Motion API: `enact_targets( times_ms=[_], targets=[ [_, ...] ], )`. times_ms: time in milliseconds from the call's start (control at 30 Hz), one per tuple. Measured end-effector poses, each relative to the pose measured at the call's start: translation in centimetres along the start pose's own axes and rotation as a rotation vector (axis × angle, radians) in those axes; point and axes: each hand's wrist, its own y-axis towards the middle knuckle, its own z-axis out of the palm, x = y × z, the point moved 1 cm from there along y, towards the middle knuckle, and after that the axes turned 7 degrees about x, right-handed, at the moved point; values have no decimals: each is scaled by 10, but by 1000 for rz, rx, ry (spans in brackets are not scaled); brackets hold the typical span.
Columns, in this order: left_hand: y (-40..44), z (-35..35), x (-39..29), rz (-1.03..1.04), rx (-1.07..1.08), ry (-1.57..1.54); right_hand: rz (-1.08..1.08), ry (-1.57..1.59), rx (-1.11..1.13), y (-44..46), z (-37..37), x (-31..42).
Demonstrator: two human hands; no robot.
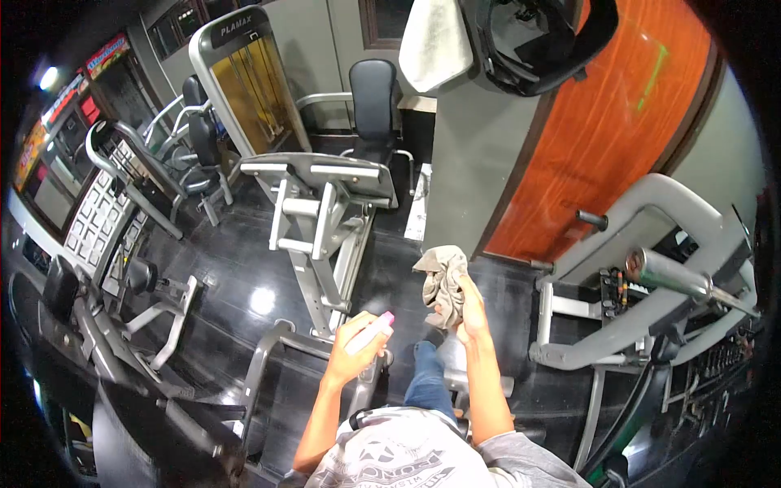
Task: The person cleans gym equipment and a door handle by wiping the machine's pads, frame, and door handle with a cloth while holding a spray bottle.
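Observation:
My left hand (348, 351) is closed around a small white bottle with a pink top (372, 333), held out in front of my body. Most of the bottle is hidden by the fingers. A crumpled beige cloth (443, 285) is bunched in my right hand (470, 313), which grips it from its right side. The two hands are apart, above the dark floor. Just beyond the left hand stands a grey leg press machine (313, 211), with neither hand touching it.
A weight-stack machine (244, 89) and a padded black seat (373, 102) stand at the back. On the right is a grey plate-loaded machine (651, 285) beside an orange wooden door (602, 138). A white towel (435, 41) and a black bag (533, 41) hang overhead. More machines line the left.

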Motion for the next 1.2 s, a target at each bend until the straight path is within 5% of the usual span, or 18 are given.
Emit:
enact_targets(
  times_ms=[333,533,733,800,867,1200],
  targets=[
    [227,53,8,-105,144,48,87,44,-98,144,-104,108],
    [358,145,24,-34,398,4,-152,195,-197,148,-201,162],
    [449,243,51,-89,705,-42,-491,262,-490,107,-254,182],
    [476,274,59,-172,755,-27,-499,213,-832,100,-277,169],
    [498,306,70,-131,829,-58,-542,246,-932,86,-274,179],
    [587,433,105,-70,1080,-33,-775,248,-1158,106,-317,187]
  ],
)
